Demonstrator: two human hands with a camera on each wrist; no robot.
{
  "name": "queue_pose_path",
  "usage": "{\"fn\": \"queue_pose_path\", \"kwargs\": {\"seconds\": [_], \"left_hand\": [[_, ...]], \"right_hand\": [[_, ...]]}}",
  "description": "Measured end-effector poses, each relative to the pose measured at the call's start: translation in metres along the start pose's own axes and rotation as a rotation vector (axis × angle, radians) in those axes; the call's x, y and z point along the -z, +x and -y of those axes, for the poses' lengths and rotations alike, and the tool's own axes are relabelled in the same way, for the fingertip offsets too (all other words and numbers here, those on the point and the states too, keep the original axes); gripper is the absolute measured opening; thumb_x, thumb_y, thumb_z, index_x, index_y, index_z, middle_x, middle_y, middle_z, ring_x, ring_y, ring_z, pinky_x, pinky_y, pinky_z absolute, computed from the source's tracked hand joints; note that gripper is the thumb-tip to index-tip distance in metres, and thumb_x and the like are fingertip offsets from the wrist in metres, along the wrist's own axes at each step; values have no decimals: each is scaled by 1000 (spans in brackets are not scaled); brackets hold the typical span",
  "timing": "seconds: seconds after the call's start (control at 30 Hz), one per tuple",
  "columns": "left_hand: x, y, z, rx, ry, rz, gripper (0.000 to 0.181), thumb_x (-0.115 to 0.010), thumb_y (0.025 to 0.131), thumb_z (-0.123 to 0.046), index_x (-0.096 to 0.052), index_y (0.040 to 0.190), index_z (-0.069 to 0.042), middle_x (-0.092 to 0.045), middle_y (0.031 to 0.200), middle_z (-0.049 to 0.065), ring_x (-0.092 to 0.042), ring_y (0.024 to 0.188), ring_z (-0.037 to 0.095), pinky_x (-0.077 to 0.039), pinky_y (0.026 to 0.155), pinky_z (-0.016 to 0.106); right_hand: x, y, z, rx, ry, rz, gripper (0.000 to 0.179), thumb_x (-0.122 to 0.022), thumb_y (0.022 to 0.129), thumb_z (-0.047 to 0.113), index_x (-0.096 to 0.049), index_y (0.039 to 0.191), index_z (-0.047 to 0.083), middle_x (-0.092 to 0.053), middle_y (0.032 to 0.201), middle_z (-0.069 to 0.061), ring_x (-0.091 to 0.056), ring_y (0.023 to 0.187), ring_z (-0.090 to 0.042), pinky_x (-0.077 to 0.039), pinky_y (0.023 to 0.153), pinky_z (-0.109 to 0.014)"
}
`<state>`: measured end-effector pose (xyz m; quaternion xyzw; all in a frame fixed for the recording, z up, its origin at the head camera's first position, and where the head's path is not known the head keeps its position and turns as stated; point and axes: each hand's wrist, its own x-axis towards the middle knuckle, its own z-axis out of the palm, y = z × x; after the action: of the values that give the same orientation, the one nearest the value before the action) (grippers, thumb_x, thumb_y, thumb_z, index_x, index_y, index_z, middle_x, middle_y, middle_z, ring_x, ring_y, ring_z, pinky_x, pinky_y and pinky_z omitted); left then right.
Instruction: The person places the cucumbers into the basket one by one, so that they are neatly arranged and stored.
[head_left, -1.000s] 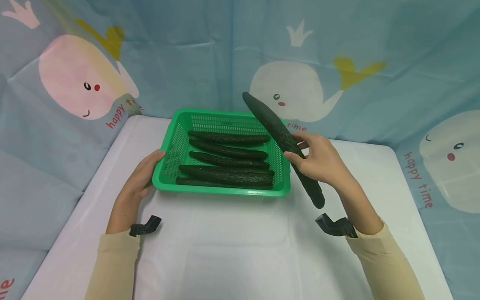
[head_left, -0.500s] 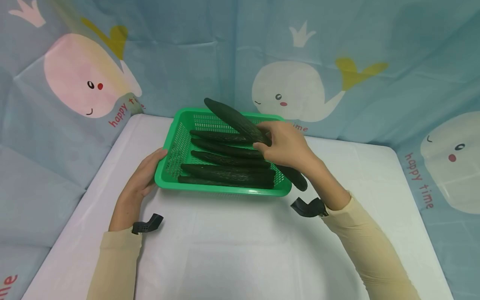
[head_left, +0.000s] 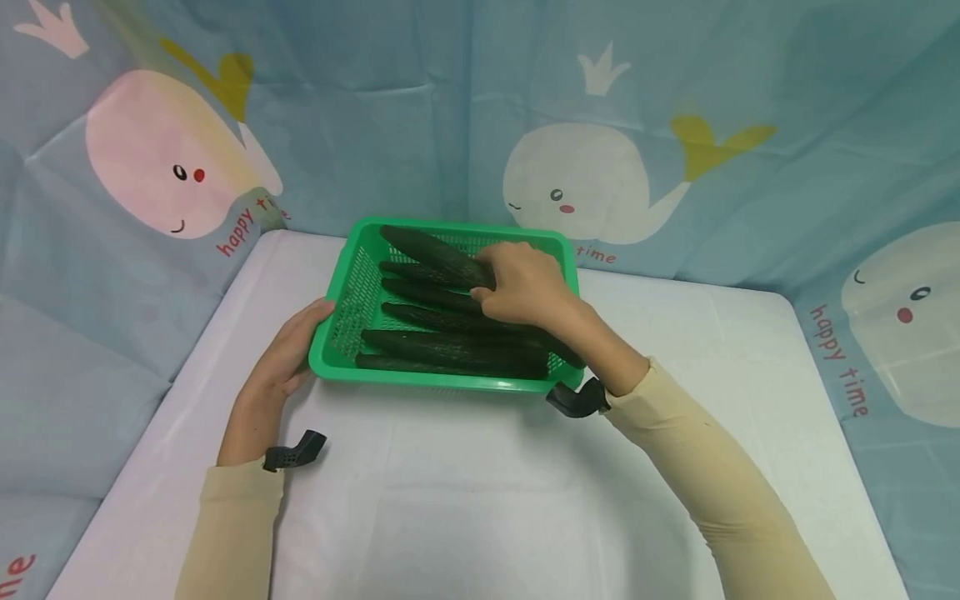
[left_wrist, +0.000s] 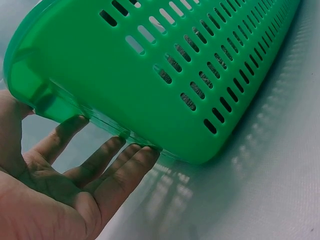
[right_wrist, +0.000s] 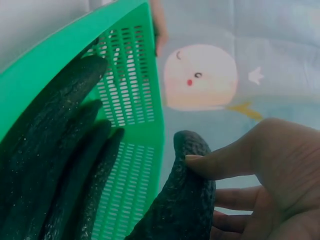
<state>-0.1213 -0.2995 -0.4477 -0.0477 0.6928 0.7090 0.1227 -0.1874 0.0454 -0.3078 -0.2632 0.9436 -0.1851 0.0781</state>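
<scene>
Inside the green plastic basket [head_left: 442, 381], several dark green cucumbers [head_left: 457, 343] lie side by side. Over them, one more cucumber [head_left: 427, 250] slants across the basket, its far end near the back left corner. My right hand [head_left: 525, 287] holds this cucumber near its middle; in the right wrist view the thumb [right_wrist: 220, 162] presses on it with fingers behind. At the basket's left end my left hand [head_left: 288, 346] grips the rim. The left wrist view has its fingertips [left_wrist: 150, 152] against the outer wall, while the thumb's tip is hidden at the rim.
A white cloth-covered table [head_left: 465, 500] carries the basket. Behind and at both sides hangs a blue curtain [head_left: 375, 125] printed with whales, close to the basket's back edge. Black wrist mounts [head_left: 296, 450] sit on both forearms.
My right hand has carried the cucumber leftward from beside the basket and lowered it over the others inside. The left hand has stayed at the basket's left rim.
</scene>
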Motion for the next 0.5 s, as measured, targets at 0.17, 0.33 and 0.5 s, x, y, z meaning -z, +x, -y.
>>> {"fn": "queue_pose_path", "kwargs": {"seconds": [0.17, 0.33, 0.5], "left_hand": [[1, 0, 1, -4, -13, 8, 74, -46, 113, -49, -21, 170, -8, -59, 136, -6, -71, 114, 0, -63, 92, 20], [1, 1, 1, 6, -12, 1, 75, -46, 113, -49, -20, 170, -9, -59, 136, -7, -71, 114, 0, -63, 93, 20], [0, 2, 1, 12, -12, -8, 77, -47, 112, -50, -19, 170, -8, -58, 137, -7, -70, 115, -1, -62, 94, 19]], "right_hand": [[-3, 7, 3, 7, -17, 9, 14, -71, 98, 26, -66, 92, 14, -37, 62, 2, -32, 59, -16, -18, 53, -29], [-8, 11, 4, 16, -17, 35, 14, -71, 97, 25, -68, 91, 13, -36, 60, 3, -32, 58, -16, -21, 52, -29], [-12, 13, 8, 3, -20, 95, 40, -70, 100, 27, -69, 136, 10, -68, 77, -8, -55, 64, -19, -43, 52, -31]]}}
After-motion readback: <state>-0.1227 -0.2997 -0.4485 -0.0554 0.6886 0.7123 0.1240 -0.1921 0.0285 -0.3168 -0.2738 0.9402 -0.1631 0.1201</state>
